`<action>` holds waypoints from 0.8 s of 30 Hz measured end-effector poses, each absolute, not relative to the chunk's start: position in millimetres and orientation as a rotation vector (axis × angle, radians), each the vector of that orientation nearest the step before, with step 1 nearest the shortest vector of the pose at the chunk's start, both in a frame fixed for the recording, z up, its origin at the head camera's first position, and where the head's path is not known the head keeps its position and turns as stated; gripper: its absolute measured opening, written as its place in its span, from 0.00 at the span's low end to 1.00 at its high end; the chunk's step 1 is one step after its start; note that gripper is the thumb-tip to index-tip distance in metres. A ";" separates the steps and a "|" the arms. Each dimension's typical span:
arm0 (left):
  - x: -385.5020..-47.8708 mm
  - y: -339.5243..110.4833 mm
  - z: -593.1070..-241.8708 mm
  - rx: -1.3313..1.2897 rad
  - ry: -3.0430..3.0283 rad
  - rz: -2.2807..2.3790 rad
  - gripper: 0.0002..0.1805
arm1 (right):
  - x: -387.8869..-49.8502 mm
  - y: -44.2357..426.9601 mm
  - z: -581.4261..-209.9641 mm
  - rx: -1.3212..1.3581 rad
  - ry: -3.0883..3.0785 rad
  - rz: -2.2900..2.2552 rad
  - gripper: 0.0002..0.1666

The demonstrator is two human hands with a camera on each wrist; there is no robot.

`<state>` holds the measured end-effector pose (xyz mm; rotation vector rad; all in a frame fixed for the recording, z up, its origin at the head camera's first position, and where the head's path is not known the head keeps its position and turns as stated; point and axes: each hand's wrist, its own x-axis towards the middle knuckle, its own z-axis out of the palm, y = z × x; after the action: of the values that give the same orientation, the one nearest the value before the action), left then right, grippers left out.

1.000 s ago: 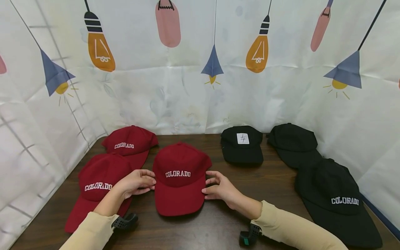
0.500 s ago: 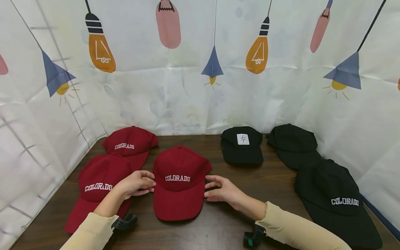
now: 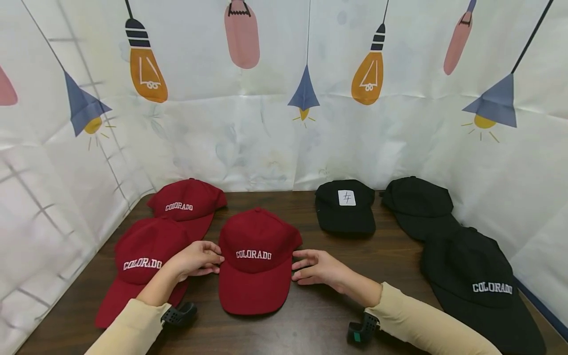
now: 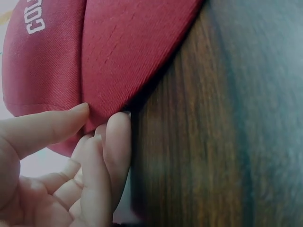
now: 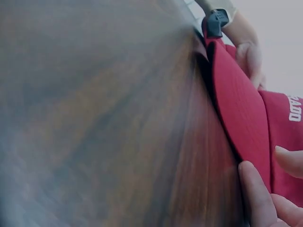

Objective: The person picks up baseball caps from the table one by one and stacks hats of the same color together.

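Observation:
A dark red baseball cap (image 3: 257, 241) with white COLORADO lettering lies brim forward on the table, between both hands. My left hand (image 3: 195, 259) holds its left edge; in the left wrist view the thumb (image 4: 61, 124) lies on the cap where brim meets crown, with fingers at the brim's edge. At the cap's right side is my right hand (image 3: 319, 268), its fingers loosely bent. From the right wrist view, one fingertip (image 5: 248, 172) meets the brim's edge and the thumb (image 5: 289, 161) is over the crown; whether it touches is unclear.
Two more red caps, one at the back (image 3: 188, 202) and one nearer (image 3: 148, 251), overlap on the left, the nearer partly behind my left arm. A black cap with a white label (image 3: 345, 207) stands back right. Further right are a plain black cap (image 3: 419, 204) and a black COLORADO cap (image 3: 479, 281).
The red cap between my hands has come slightly down and toward me. My right hand has drawn a little to the right, while my left hand stays nearly in place.

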<state>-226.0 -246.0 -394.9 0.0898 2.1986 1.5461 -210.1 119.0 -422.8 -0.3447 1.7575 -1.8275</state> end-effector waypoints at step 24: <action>-219.0 -241.1 -385.0 0.145 2.419 1.318 0.13 | -221.6 131.0 -419.2 -0.384 1.739 -1.746 0.31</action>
<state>-219.0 -241.1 -385.0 0.1450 2.4192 1.3178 -221.6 131.0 -419.2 -0.3840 1.7395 -1.7465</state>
